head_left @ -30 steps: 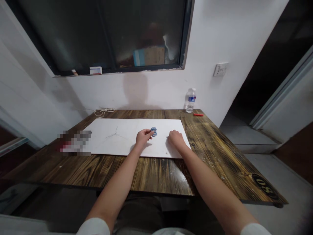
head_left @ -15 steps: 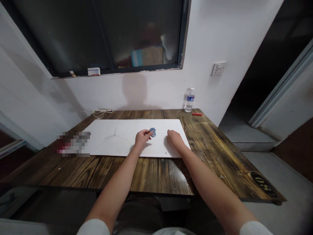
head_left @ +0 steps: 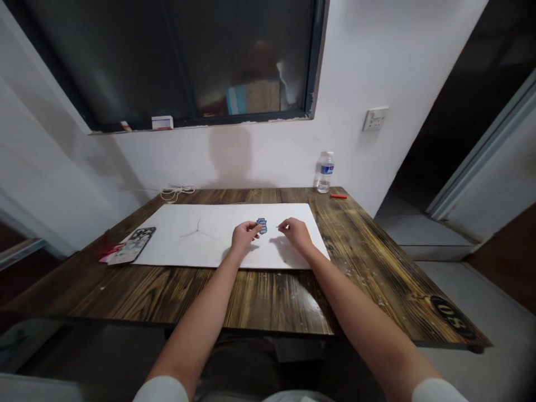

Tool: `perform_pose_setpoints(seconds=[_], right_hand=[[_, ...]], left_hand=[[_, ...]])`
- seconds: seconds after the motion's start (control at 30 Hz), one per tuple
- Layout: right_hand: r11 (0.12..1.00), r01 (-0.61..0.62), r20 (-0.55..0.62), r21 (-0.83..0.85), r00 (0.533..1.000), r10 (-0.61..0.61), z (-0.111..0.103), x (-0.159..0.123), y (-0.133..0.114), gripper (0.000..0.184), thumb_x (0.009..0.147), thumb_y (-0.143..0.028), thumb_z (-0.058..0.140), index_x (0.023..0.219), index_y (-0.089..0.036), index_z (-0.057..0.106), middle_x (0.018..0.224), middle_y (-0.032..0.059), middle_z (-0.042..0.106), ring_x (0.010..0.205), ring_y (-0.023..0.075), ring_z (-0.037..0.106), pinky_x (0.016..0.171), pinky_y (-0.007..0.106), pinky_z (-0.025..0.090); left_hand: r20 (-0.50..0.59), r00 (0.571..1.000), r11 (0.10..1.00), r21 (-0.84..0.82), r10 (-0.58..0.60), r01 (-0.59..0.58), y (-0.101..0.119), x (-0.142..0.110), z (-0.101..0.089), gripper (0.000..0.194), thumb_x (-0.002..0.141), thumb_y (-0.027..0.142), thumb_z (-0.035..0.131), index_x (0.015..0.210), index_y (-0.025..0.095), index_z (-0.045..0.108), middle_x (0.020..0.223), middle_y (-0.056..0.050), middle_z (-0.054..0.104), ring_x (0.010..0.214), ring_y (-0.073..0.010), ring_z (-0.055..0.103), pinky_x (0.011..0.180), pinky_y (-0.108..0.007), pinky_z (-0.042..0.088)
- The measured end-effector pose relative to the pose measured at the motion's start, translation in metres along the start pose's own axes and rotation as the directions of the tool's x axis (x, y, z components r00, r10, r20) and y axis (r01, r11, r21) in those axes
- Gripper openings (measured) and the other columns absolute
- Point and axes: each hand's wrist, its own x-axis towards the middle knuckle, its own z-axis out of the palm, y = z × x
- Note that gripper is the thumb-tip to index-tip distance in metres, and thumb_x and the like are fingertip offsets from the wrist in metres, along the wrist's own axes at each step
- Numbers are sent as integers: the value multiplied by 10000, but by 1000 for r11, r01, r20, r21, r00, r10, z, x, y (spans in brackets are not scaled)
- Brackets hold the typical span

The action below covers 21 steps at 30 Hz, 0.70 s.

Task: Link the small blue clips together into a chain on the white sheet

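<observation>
Above the white board on the worktop, the left hand is pinching a small blue-and-white piece; the right hand's fingers are pinching a thin bit, too small to identify. Both seem to be positioning parts; the next move is calling for steady aim.

A short, white cloth sleeve shows at the near left, and a matching white cloth sleeve at the near right. Both have round ends. Between them are a bit of pale cloth top and dark cloth trousers. The left hand and right hand are bare.
</observation>
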Motion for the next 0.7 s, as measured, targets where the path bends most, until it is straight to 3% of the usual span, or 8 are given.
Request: perform_pose_setpoints(seconds=[0.1,0.27,0.47,0.7], right_hand=[[993,98,-94,61,991,-92,-3,-3,-9,130,825,-264,602,841,-210,719,920,47,625,842,162,573,760,259,428],[964,216,-98,157,974,-202,-5,-8,-18,194,865,-313,557,923,-222,718,861,36,626,768,147,577,708,248,442],[966,249,-64,73,968,-244,-5,-11,-21,209,890,-270,510,970,-248,702,1024,55,650,971,174,574,840,289,446],[931,365,-89,-5,927,-364,-2,-12,-23,284,932,-280,420,1040,-236,679,1030,71,655,1008,178,532,902,332,424]], left_hand=[[8,1000,1000,-15,1,-1,1,0,-1,418,552,500,750,779,161,658,676,-39,663,532,-123,559,498,-229,386],[26,1000,999,-36,11,-10,0,0,-2,389,567,479,745,774,162,658,671,-33,661,515,-115,559,497,-227,375],[40,999,999,-41,-9,11,3,-2,-1,389,559,476,748,767,163,652,647,-25,653,524,-118,567,509,-224,377],[108,994,998,-56,-24,31,7,-5,1,402,554,504,746,756,167,659,679,-40,672,534,-122,572,525,-232,372]])
